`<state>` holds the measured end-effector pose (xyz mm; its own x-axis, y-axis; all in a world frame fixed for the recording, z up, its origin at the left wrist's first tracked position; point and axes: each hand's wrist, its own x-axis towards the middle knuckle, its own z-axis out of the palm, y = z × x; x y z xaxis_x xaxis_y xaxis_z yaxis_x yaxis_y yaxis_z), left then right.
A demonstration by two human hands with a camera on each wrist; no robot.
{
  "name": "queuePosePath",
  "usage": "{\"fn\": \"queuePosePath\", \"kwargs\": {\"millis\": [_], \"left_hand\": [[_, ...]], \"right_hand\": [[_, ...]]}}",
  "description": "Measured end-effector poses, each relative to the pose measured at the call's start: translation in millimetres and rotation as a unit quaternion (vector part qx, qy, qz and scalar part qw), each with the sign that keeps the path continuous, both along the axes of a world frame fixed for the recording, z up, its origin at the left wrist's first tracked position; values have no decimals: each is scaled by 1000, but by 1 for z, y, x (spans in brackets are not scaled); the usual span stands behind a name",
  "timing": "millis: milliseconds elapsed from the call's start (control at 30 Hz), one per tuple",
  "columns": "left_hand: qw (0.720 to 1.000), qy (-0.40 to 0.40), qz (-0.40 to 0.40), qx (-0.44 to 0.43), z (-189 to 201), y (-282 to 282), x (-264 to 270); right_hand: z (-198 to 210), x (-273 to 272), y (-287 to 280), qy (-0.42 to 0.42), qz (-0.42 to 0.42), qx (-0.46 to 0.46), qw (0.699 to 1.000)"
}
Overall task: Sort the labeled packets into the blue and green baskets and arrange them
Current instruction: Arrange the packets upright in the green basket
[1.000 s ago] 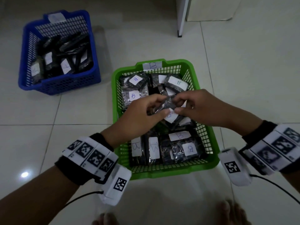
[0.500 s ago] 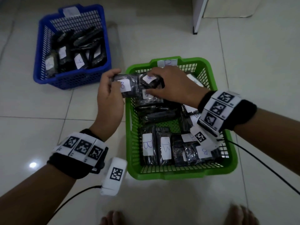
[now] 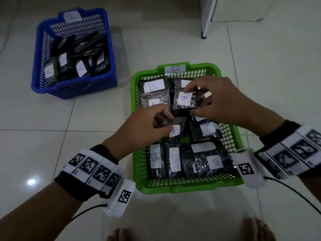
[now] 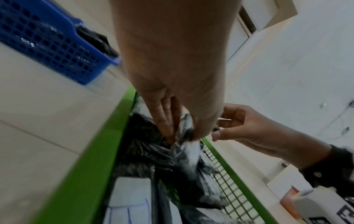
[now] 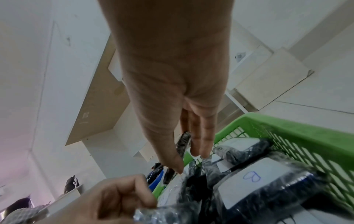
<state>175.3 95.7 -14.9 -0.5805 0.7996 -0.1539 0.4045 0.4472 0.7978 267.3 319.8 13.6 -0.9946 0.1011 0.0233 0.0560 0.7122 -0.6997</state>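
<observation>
The green basket (image 3: 231, 134), tagged B, holds several black packets with white B labels. Over its middle, my left hand (image 3: 166, 120) pinches the top edge of one crinkly packet (image 3: 175, 130); the left wrist view shows my fingers (image 4: 164, 121) closed on the packet (image 4: 184, 128). At the far middle my right hand (image 3: 191, 100) holds another B packet (image 3: 184, 100) upright between thumb and fingers; the right wrist view shows this packet (image 5: 184, 141) edge-on. The blue basket (image 3: 73, 87) at the far left holds several black packets.
The baskets stand on a pale tiled floor. A white cabinet corner (image 3: 206, 18) stands at the far right. Cables run from both wrist cameras across the floor. My feet (image 3: 257, 230) are at the near edge.
The packet my left hand carried now lies in the green basket's far left corner. That hand has come back to the middle and pinches another. My right hand has taken up a B packet.
</observation>
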Motion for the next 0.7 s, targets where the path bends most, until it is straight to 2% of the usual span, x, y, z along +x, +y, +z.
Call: {"fn": "queuePosePath", "kwargs": {"millis": [133,267,333,467,567,633,700], "left_hand": [[997,33,-25,-61,-18,10,10],[978,182,-67,-80,-26,15,10],[966,225,-90,-95,-24,16,3],[971,117,-171,-123,-12,14,-22],[974,36,-194,-115,-2,14,-31],[979,28,-168,-110,0,16,-32],[973,109,-154,-129,0,21,-31]], "right_hand": [[-7,14,7,11,-22,-20,999],[-12,20,14,31,-3,15,999],[-13,20,16,20,-8,25,999],[-16,21,20,-3,-28,41,999],[-12,23,18,-44,-56,3,997],[-9,24,16,-75,-76,-41,993],[-9,25,15,-107,-74,-76,989]]}}
